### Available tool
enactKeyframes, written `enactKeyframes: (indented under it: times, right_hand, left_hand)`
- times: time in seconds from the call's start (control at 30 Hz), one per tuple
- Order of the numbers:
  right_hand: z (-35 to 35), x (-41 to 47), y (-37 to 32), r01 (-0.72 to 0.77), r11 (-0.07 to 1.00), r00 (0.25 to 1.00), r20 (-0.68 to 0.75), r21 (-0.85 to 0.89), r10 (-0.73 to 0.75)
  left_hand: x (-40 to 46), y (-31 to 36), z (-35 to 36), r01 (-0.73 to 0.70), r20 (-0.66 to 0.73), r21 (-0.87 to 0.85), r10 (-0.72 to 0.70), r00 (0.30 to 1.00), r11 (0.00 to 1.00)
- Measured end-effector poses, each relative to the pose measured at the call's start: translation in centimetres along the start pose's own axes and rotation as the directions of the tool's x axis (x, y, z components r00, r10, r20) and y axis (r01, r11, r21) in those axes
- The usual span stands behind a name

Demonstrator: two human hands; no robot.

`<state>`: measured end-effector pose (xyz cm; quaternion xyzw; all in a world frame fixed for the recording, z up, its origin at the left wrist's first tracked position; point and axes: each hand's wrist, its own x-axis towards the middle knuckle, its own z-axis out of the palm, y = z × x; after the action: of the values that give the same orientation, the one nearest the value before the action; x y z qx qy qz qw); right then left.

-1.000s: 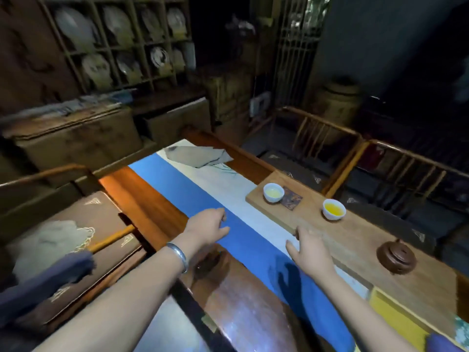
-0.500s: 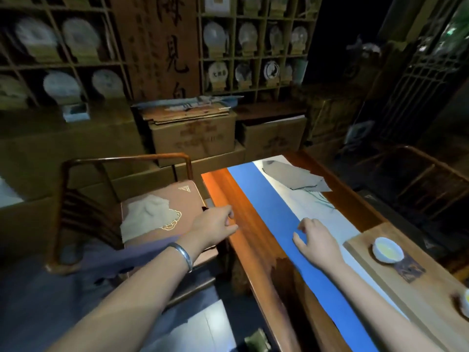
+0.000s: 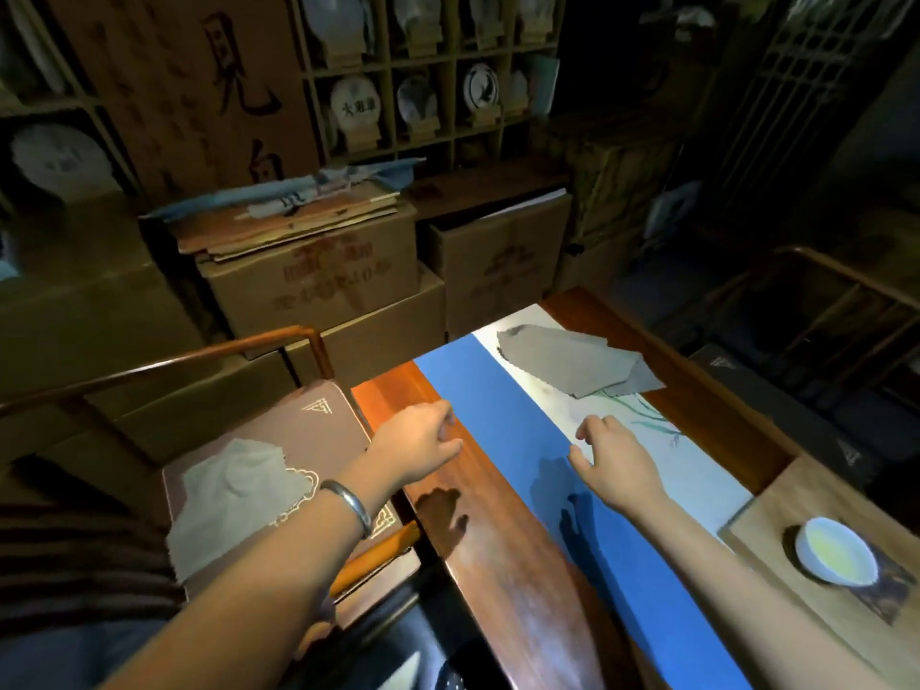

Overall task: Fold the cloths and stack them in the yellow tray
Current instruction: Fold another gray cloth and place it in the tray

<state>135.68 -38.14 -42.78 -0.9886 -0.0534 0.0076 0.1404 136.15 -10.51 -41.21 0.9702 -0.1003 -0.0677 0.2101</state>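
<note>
Grey cloths (image 3: 572,360) lie loosely piled at the far end of the table, on the white part of the runner. Another pale grey cloth (image 3: 234,495) lies crumpled on the brown chair seat to the left. My left hand (image 3: 420,440) hovers over the table's near wooden edge, fingers loosely curled, holding nothing. Over the blue runner (image 3: 503,430), my right hand (image 3: 612,460) is spread with its fingers apart and empty. Both hands are well short of the cloth pile. The yellow tray is out of view.
A wooden chair (image 3: 318,430) stands against the table's left side. At the right, a wooden tea board (image 3: 776,520) carries a white cup of yellow tea (image 3: 835,550). Cardboard boxes (image 3: 318,276) and shelves stand behind the table.
The view has swung left and toward the table's far end, so the tray and teapot left the frame. Both hands have moved along the runner toward the grey cloths.
</note>
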Motion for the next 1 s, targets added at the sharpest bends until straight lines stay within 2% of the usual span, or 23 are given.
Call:
enactKeyframes:
  times: [0.13, 0.53, 0.8, 1.0]
  right_hand:
    - [-0.1, 4.3, 0.7, -0.046, 0.998, 0.999, 0.012, -0.039, 0.046]
    - [2.7, 11.7, 2.4, -0.301, 0.952, 0.953, 0.023, -0.052, 0.303]
    - [8.0, 17.2, 4.6, -0.417, 0.908, 0.904, 0.082, -0.041, 0.419]
    - [12.0, 20.4, 6.8, -0.499, 0.867, 0.863, 0.085, -0.011, 0.498]
  left_hand:
    - [6.0, -0.4, -0.9, -0.017, 0.018, -0.021, 0.017, 1.0, 1.0]
    - [20.7, -3.0, 1.6, -0.118, 0.233, -0.006, 0.116, 0.965, 0.993]
    - [29.2, -5.5, 5.9, -0.152, 0.264, -0.057, 0.162, 0.951, 0.987]
    - [33.7, -7.7, 9.2, -0.104, 0.202, -0.045, 0.111, 0.973, 0.994]
